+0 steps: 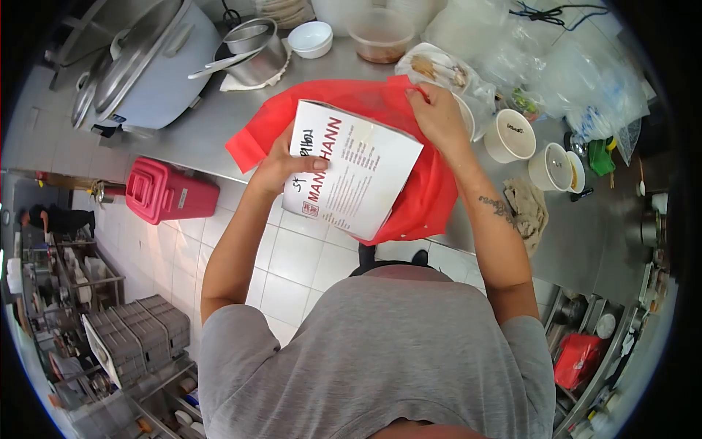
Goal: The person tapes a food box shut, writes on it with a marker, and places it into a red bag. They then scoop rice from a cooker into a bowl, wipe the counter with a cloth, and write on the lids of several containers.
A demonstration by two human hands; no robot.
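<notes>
A white box (pixel 358 172) with red print and black handwriting is tilted in front of a red bag (pixel 428 197). My left hand (pixel 281 162) grips the box at its left side, with the thumb across its printed face. The red bag spreads behind and to the right of the box, over the counter's front edge. My right hand (pixel 439 113) is closed on the bag's upper rim, just beyond the box's top right corner. The box's lower right part lies against the bag.
Behind the bag on the steel counter (pixel 212 110) stand metal pots (pixel 259 62), white bowls (pixel 311 38) and a plastic tub (pixel 380 36). Paper tubs (pixel 510 137), a cloth (pixel 525 212) and plastic bags (pixel 585 80) are at right. A red bin (pixel 172 192) stands left.
</notes>
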